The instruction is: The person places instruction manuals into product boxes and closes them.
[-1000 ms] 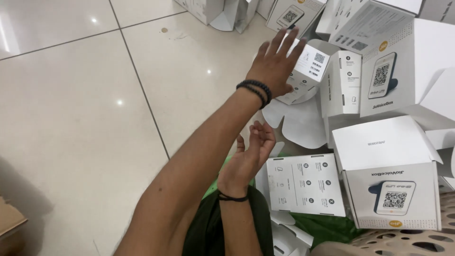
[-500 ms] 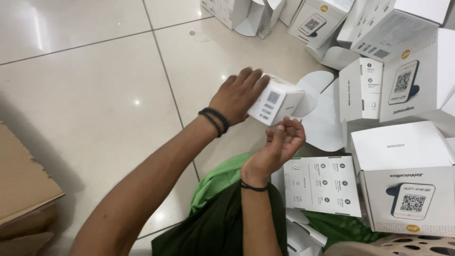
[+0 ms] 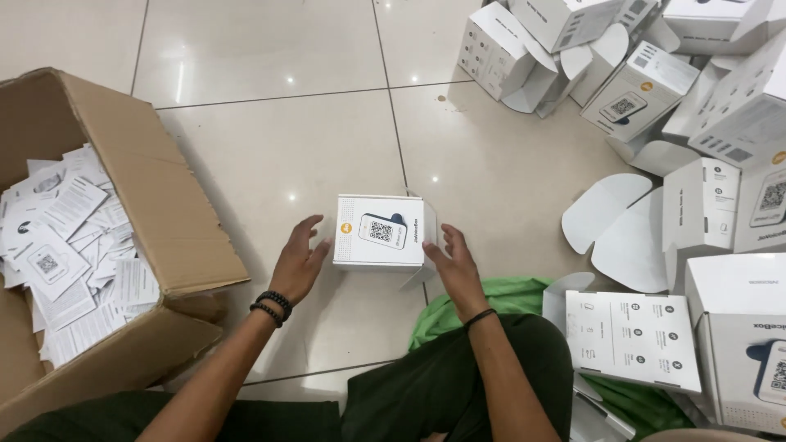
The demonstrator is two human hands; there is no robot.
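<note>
Pale glossy floor tiles (image 3: 270, 147) fill the head view, crossed by dark grout lines and dotted with light reflections. Near the middle of the floor, a small white box (image 3: 378, 233) with a picture of a device on its top face is held between both hands. The left hand (image 3: 299, 262) is pressed flat against the box's left side, fingers spread and open rather than curled; the right hand (image 3: 450, 262) is set against its right side, where a loose end flap hangs down, with the thumb on the near edge. Neither hand is clenched: the box is clamped by palm pressure from two sides. The long axis of the box runs left to right, between the palms, and both hands are equally close to it. Whether the box rests on the floor or is lifted just above it cannot be told.

At the left edge of the floor, an open cardboard carton (image 3: 164, 213) full of white leaflets (image 3: 65, 245) is seen. To the right, a heap of similar white boxes (image 3: 655, 82) is piled, some with flaps open.
</note>
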